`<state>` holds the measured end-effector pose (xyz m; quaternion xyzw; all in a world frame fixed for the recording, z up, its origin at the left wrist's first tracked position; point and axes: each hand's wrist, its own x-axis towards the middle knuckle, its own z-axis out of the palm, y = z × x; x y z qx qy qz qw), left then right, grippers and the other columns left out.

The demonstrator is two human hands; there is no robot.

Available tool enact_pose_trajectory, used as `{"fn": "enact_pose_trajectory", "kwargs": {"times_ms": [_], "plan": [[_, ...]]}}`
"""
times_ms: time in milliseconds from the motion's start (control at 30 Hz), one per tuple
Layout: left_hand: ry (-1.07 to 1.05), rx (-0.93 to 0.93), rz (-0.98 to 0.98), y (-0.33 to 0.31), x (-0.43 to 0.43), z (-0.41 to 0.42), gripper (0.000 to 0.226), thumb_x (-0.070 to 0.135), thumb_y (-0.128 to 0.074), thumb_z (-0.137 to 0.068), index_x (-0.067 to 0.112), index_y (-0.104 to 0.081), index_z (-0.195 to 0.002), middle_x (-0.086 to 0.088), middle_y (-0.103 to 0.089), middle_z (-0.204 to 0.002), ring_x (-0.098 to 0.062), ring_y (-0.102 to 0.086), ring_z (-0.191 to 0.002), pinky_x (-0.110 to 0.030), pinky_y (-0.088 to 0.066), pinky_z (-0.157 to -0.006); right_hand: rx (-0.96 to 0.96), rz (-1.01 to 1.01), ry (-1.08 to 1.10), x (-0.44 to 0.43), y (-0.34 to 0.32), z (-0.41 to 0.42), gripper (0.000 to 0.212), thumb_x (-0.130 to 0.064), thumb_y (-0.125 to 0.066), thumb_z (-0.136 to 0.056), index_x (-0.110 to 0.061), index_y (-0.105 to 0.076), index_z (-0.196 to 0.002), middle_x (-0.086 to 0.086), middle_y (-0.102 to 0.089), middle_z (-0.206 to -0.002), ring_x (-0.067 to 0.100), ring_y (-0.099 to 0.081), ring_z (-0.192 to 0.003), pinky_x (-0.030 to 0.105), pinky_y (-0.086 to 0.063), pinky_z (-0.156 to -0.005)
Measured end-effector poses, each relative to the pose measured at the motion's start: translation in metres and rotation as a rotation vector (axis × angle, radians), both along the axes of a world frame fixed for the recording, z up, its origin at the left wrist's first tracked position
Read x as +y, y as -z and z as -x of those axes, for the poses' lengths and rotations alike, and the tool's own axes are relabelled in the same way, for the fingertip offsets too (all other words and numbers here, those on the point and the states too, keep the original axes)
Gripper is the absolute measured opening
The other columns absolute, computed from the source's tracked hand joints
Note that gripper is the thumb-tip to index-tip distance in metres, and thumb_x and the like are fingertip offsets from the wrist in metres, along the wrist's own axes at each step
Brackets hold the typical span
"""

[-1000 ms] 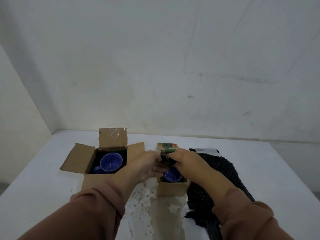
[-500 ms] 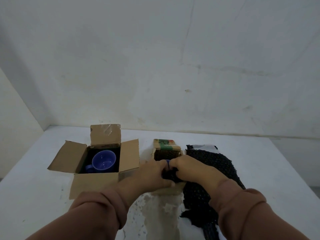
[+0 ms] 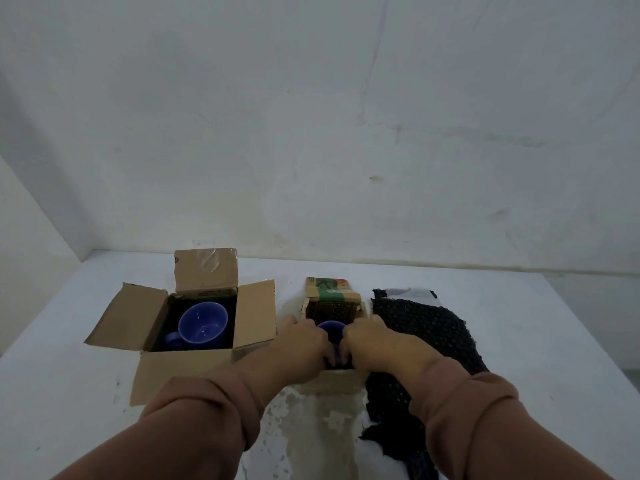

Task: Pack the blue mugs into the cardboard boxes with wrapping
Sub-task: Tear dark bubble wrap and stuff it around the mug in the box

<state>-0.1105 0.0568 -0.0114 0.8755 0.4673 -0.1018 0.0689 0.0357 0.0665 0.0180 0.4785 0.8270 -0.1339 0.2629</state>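
Note:
A blue mug (image 3: 202,323) sits in dark wrapping inside the open left cardboard box (image 3: 180,368), handle to the left. A smaller cardboard box (image 3: 330,294) with a green-striped flap stands in the middle. A second blue mug (image 3: 331,326) shows inside it between my hands. My left hand (image 3: 304,344) and my right hand (image 3: 370,342) meet over this box, fingers curled down onto the mug and the dark wrapping around it. Most of the mug is hidden by my hands.
A sheet of black bubble wrapping (image 3: 426,341) lies right of the small box, with a white piece (image 3: 403,292) at its far end. The white table (image 3: 69,393) has a worn patch in front of the box. A wall stands close behind.
My hands have pressed lower into the small box, and the mug's blue rim shows again between them. The head camera has shifted slightly.

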Motion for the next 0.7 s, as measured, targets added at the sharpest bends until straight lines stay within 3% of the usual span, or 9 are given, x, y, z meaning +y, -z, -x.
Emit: {"fn": "enact_pose_trajectory", "kwargs": {"times_ms": [100,167,367,500,600,700], "plan": [[0.008,0.011,-0.021,0.000,0.000,0.001,0.032,0.020,-0.047,-0.096,0.039,-0.065,-0.114,0.006,-0.064,-0.114,-0.023,-0.048,-0.107,-0.039,-0.028,-0.088,0.063,0.028,0.058,0.003,-0.002,-0.007,0.035,-0.005,-0.047,-0.089,-0.027,-0.062,-0.112,0.005,-0.058,-0.118,0.030,-0.049,-0.108,0.042,-0.028,-0.094],[0.018,0.022,-0.033,0.001,0.001,0.000,0.032,0.019,-0.048,-0.096,0.039,-0.065,-0.113,0.006,-0.065,-0.112,-0.023,-0.049,-0.106,-0.039,-0.027,-0.089,0.081,0.006,0.044,0.004,-0.005,-0.011,0.029,-0.005,-0.048,-0.088,-0.027,-0.059,-0.103,0.005,-0.060,-0.113,0.030,-0.051,-0.105,0.041,-0.026,-0.094],[0.013,0.069,-0.053,0.002,0.000,-0.004,0.033,0.016,-0.049,-0.095,0.036,-0.065,-0.114,0.004,-0.066,-0.110,-0.025,-0.048,-0.104,-0.040,-0.027,-0.090,-0.043,-0.155,-0.050,-0.008,-0.001,-0.007,0.026,-0.013,-0.047,-0.092,-0.025,-0.069,-0.101,0.003,-0.060,-0.091,0.025,-0.042,-0.088,0.046,-0.026,-0.094],[-0.009,0.035,-0.015,0.001,0.000,-0.002,0.033,0.015,-0.048,-0.095,0.035,-0.066,-0.114,0.003,-0.067,-0.108,-0.025,-0.047,-0.104,-0.039,-0.024,-0.089,-0.007,-0.130,0.038,-0.006,-0.003,-0.011,0.030,-0.010,-0.045,-0.092,-0.026,-0.070,-0.096,0.003,-0.065,-0.097,0.022,-0.042,-0.077,0.047,-0.022,-0.099],[-0.033,0.011,0.023,-0.004,-0.002,-0.002,0.034,0.016,-0.043,-0.096,0.038,-0.061,-0.116,0.001,-0.065,-0.105,-0.023,-0.046,-0.102,-0.040,-0.025,-0.089,-0.090,-0.165,-0.019,-0.011,0.002,-0.005,0.025,-0.007,-0.043,-0.092,-0.021,-0.062,-0.083,0.001,-0.049,-0.067,0.020,-0.032,-0.058,0.051,-0.023,-0.103],[-0.028,-0.079,0.039,-0.009,-0.007,-0.002,0.032,0.031,-0.036,-0.096,0.036,-0.059,-0.118,0.005,-0.065,-0.106,-0.021,-0.045,-0.096,-0.041,-0.023,-0.090,-0.071,-0.125,0.009,-0.011,-0.004,-0.005,0.026,-0.008,-0.043,-0.092,-0.018,-0.066,-0.094,-0.002,-0.041,-0.063,0.024,-0.038,-0.065,0.049,-0.023,-0.098]]}}
